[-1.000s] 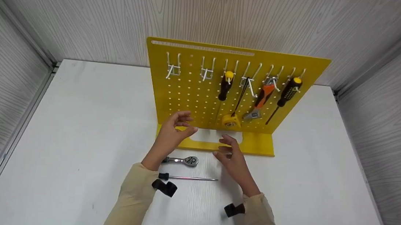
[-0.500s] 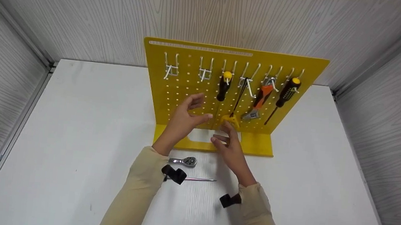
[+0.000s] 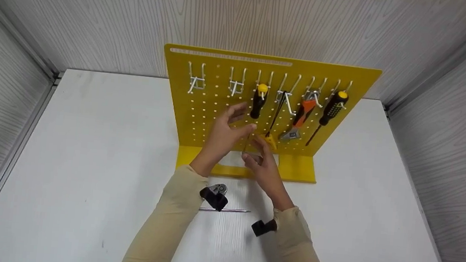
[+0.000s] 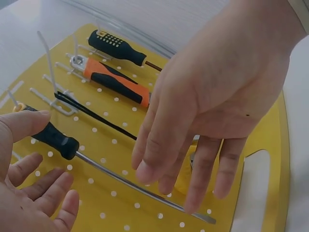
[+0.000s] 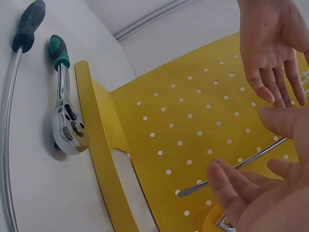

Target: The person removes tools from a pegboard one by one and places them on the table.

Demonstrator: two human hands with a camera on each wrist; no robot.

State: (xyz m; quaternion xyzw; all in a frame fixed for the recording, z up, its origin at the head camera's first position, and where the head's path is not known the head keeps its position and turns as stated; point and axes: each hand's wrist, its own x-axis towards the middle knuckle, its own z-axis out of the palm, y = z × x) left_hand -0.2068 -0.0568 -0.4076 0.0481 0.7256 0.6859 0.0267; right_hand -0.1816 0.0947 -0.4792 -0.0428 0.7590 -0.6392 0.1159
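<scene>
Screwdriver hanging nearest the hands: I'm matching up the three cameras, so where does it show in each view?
Head: the screwdriver hangs just right of centre.
Left wrist: handle at left, shaft slanting to the lower right.
Right wrist: only the tip and some shaft show, lower right; handle not visible.
Shared landmark: the yellow pegboard behind it.

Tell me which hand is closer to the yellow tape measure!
Right: the right hand is in front of the yellow tape measure in the head view, hiding part of it. The left hand is farther away, to the left, near a hanging screwdriver.
</scene>
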